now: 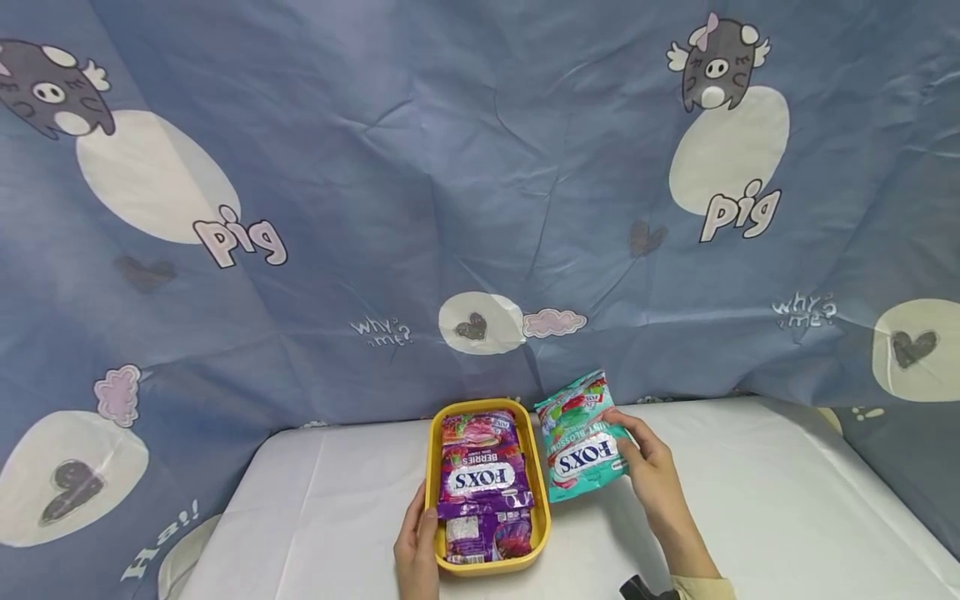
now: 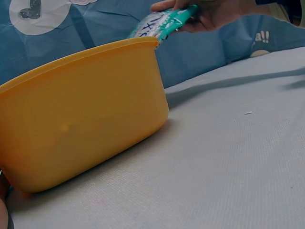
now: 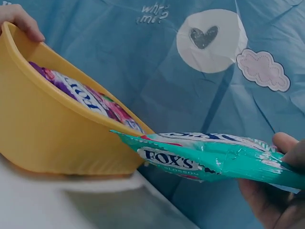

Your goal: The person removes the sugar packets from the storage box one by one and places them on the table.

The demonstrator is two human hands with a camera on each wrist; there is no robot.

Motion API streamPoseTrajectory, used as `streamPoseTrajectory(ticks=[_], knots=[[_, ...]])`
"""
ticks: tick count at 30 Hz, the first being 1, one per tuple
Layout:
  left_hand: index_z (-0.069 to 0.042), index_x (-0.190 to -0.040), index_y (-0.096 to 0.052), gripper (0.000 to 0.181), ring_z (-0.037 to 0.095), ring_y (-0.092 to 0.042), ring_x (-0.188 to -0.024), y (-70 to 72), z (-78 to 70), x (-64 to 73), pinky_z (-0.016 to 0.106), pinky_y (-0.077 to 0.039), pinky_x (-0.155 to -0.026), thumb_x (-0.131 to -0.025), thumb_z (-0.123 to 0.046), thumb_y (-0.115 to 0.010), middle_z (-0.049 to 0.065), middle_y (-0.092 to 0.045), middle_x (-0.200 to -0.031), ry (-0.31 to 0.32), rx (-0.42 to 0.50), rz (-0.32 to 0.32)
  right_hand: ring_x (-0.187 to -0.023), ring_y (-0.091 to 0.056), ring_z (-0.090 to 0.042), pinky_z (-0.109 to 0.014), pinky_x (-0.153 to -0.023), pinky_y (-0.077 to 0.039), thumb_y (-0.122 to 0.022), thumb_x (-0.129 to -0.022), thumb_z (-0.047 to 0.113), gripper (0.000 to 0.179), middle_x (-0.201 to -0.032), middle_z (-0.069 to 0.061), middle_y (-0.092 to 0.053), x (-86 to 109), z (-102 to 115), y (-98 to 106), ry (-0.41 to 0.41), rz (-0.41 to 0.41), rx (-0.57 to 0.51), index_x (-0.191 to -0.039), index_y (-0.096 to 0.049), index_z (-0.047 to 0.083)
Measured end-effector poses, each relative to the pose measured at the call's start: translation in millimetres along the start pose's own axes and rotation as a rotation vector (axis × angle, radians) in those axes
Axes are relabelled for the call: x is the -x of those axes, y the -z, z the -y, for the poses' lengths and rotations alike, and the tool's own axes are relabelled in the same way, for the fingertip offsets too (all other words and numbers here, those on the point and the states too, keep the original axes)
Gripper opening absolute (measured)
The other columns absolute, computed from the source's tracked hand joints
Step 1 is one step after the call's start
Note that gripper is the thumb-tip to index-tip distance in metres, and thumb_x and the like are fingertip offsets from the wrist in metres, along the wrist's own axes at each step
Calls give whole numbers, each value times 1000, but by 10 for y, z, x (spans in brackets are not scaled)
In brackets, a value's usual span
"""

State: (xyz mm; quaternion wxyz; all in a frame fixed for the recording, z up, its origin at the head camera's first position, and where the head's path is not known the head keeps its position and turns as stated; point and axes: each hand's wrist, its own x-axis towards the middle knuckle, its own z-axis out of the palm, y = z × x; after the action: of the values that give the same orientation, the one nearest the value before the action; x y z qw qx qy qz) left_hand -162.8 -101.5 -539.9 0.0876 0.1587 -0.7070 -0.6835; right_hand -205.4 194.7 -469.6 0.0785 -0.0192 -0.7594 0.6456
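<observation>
My right hand [image 1: 657, 477] pinches the edge of a turquoise Fox's candy bag [image 1: 573, 429] between thumb and fingers. The bag is tilted and held just off the right side of a yellow plastic bin [image 1: 543, 508]. In the right wrist view, the turquoise bag [image 3: 214, 160] appears edge-on beside the bin's wall [image 3: 71, 138]. Purple Fox's berries bags [image 1: 482, 471] lie inside the bin, one of them overlapping another. At the bin's near left side, my left hand [image 1: 417, 546] grips the wall, its thumb by the rim.
A white-covered table [image 1: 337, 500] carries the bin. Behind it hangs a blue cloth [image 1: 480, 167] with pig prints, meeting the table's back edge. A black strap or device [image 1: 637, 588] sits at my right wrist, beside a beige sleeve [image 1: 703, 587].
</observation>
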Motion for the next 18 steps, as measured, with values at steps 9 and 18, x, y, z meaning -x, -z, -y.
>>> streamPoseTrajectory(ticks=[9, 18], knots=[[-14, -145, -37, 57, 27, -34, -138, 5, -17, 22, 1, -32, -89, -97, -44, -45, 9, -35, -151, -39, 15, -9, -134, -35, -21, -26, -96, -44, -37, -97, 4, 39, -147, -4, -41, -32, -62, 30, -99, 80, 52, -133, -52, 13], [-10, -144, -39, 52, 27, -37, -135, 2, -4, 36, 2, -33, -91, -99, -35, -45, 11, -39, -149, -73, 19, -19, -138, -26, -32, -51, -105, -28, -40, -87, -4, 48, -148, -18, -37, -18, -176, 39, -111, 135, 268, -133, -52, 7]])
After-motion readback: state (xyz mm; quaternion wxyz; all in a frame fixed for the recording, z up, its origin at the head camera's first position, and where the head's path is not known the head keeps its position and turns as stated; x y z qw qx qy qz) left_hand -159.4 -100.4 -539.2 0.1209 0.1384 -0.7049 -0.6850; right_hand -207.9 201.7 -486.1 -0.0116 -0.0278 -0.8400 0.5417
